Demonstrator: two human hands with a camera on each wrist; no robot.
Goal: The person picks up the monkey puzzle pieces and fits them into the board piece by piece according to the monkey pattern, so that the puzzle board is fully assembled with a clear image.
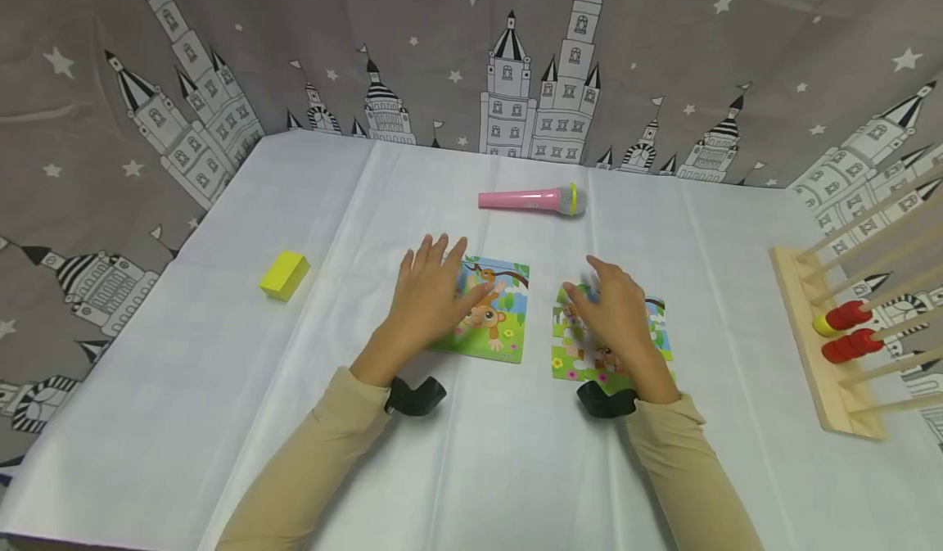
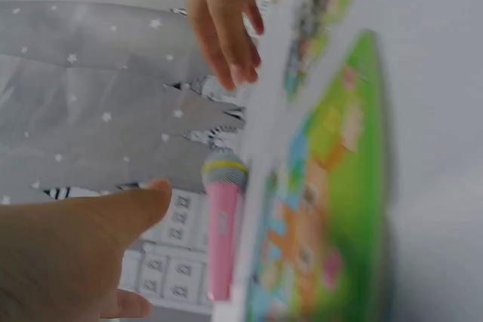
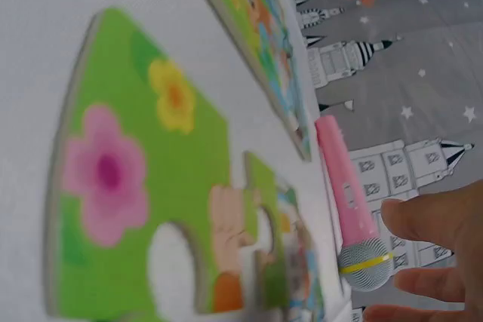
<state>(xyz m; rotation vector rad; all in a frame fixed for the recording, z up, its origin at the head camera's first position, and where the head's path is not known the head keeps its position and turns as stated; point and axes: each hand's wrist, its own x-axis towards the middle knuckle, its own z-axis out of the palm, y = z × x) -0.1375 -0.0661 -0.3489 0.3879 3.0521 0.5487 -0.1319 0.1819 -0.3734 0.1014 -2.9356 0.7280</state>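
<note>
My left hand (image 1: 430, 293), fingers spread, is over the left part of a monkey picture puzzle (image 1: 508, 330) on the white table. In the left wrist view, that hand (image 2: 83, 239) is raised above the puzzle (image 2: 355, 209) and holds nothing. My right hand (image 1: 617, 309) is over a second monkey puzzle (image 1: 563, 364), hiding its middle. In this one, gaps show between the pieces. Seen from the right wrist, the right hand (image 3: 445, 243) has its thumb and fingers apart, nothing between them, and a corner puzzle piece (image 3: 143, 179) with pink and yellow flowers lies close by.
A pink toy microphone (image 1: 526, 200) lies behind the puzzles. To the left is a yellow block (image 1: 284, 275). A wooden rack (image 1: 818, 346) with upright rods and several red and yellow beads stands at the right. A grey castle-print cloth (image 1: 442, 51) hangs behind.
</note>
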